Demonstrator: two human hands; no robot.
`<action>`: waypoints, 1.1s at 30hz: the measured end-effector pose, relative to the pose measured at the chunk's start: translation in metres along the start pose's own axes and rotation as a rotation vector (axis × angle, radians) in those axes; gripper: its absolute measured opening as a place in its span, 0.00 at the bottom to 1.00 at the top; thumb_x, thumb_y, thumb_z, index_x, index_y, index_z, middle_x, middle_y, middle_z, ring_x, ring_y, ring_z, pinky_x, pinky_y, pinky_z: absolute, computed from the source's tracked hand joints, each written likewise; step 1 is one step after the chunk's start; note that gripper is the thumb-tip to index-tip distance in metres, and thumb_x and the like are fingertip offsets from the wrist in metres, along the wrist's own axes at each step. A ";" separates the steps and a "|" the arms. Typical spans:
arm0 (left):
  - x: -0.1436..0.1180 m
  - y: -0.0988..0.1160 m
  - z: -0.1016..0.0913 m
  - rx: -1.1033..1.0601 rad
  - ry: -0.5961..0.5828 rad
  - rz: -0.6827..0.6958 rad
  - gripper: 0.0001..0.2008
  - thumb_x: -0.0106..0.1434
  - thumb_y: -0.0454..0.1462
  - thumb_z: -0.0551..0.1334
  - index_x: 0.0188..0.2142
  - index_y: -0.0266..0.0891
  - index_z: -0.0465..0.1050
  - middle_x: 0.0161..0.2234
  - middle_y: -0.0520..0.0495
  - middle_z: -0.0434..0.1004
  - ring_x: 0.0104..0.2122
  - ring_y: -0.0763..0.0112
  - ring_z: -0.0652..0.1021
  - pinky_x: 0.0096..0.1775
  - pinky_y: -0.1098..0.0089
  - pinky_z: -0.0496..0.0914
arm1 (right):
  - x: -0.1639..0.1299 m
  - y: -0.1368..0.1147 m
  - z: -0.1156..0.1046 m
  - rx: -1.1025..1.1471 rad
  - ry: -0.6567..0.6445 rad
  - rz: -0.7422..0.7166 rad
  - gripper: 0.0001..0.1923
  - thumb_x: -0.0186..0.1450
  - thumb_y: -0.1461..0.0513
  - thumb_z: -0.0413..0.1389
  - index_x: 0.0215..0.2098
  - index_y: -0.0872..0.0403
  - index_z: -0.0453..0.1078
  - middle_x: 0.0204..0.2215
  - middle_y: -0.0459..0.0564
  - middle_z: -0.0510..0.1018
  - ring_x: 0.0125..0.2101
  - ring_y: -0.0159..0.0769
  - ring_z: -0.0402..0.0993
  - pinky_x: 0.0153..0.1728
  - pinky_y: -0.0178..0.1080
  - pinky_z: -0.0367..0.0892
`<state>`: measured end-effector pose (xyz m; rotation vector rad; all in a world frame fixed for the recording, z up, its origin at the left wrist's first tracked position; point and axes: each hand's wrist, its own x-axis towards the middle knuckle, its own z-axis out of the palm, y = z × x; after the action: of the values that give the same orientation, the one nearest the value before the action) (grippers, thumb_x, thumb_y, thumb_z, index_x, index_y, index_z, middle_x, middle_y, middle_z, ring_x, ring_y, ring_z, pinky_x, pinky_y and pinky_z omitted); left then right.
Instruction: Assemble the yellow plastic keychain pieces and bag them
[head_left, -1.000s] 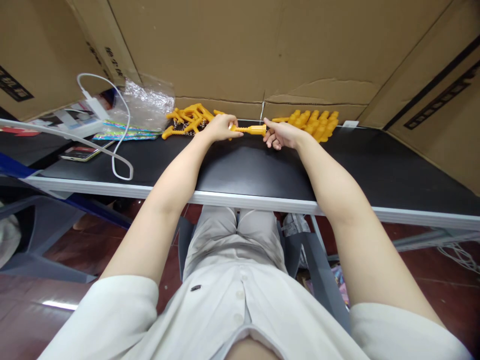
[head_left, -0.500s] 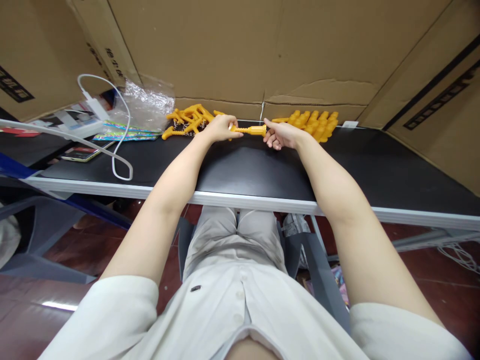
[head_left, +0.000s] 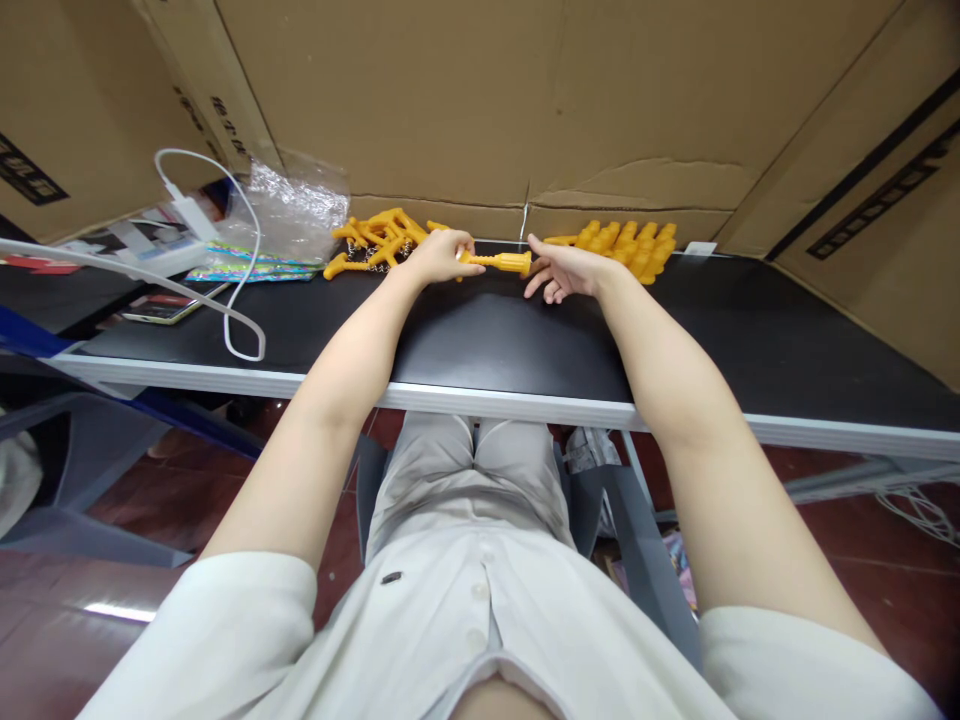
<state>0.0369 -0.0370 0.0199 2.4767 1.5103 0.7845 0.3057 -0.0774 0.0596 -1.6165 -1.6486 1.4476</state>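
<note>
My left hand [head_left: 444, 258] pinches a yellow plastic piece [head_left: 511, 263] between thumb and fingers. The piece lies level, with a ridged, screw-like shaft by my fingertips and a wider sleeve flaring at its right end. Just right of that flared end, my right hand [head_left: 559, 272] is open, thumb raised and fingers apart; whether a fingertip touches the rim I cannot tell. Beside my left hand is a pile of yellow branched pieces [head_left: 386, 240] with small metal chains. Behind my right hand stands a group of several yellow knobbed pieces [head_left: 637, 248], partly hidden by the wrist.
Cardboard walls [head_left: 420, 100] enclose the back of the black tabletop [head_left: 495, 340]. To the left are clear plastic wrap [head_left: 289, 205], colourful packets [head_left: 255, 265], a phone [head_left: 169, 307] and a white cable [head_left: 259, 230]. A small white tag [head_left: 700, 249] lies at the back right.
My right hand has loosened from the sleeve's flared end, its fingers spreading and shifting slightly. My left hand keeps its place with the yellow piece.
</note>
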 end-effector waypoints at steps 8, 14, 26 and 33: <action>-0.001 0.003 -0.002 -0.007 -0.020 -0.022 0.19 0.60 0.48 0.72 0.46 0.39 0.81 0.40 0.48 0.75 0.45 0.58 0.78 0.53 0.61 0.71 | -0.006 0.000 0.000 0.061 0.008 -0.103 0.11 0.82 0.55 0.62 0.49 0.56 0.73 0.33 0.53 0.88 0.18 0.31 0.77 0.20 0.30 0.71; 0.000 0.002 -0.001 -0.005 -0.009 -0.015 0.18 0.60 0.48 0.73 0.45 0.40 0.81 0.37 0.50 0.74 0.44 0.58 0.77 0.53 0.61 0.71 | -0.003 0.000 0.002 0.083 0.026 -0.091 0.17 0.82 0.49 0.61 0.51 0.55 0.73 0.32 0.53 0.87 0.18 0.32 0.76 0.19 0.31 0.71; -0.005 0.009 -0.002 -0.017 -0.002 -0.011 0.21 0.62 0.45 0.73 0.52 0.40 0.82 0.35 0.51 0.74 0.45 0.57 0.78 0.56 0.58 0.73 | 0.001 -0.002 0.004 0.249 0.090 -0.138 0.12 0.80 0.53 0.64 0.48 0.54 0.77 0.31 0.52 0.85 0.25 0.35 0.81 0.30 0.34 0.79; -0.006 0.014 -0.003 0.015 0.001 -0.038 0.23 0.62 0.45 0.73 0.53 0.37 0.82 0.37 0.49 0.77 0.45 0.57 0.79 0.56 0.59 0.73 | -0.001 -0.004 0.007 0.290 0.121 -0.126 0.11 0.83 0.58 0.58 0.43 0.55 0.75 0.29 0.50 0.83 0.24 0.31 0.78 0.29 0.29 0.75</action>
<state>0.0437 -0.0496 0.0252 2.4512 1.5640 0.7718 0.2979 -0.0798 0.0611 -1.3854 -1.3752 1.4202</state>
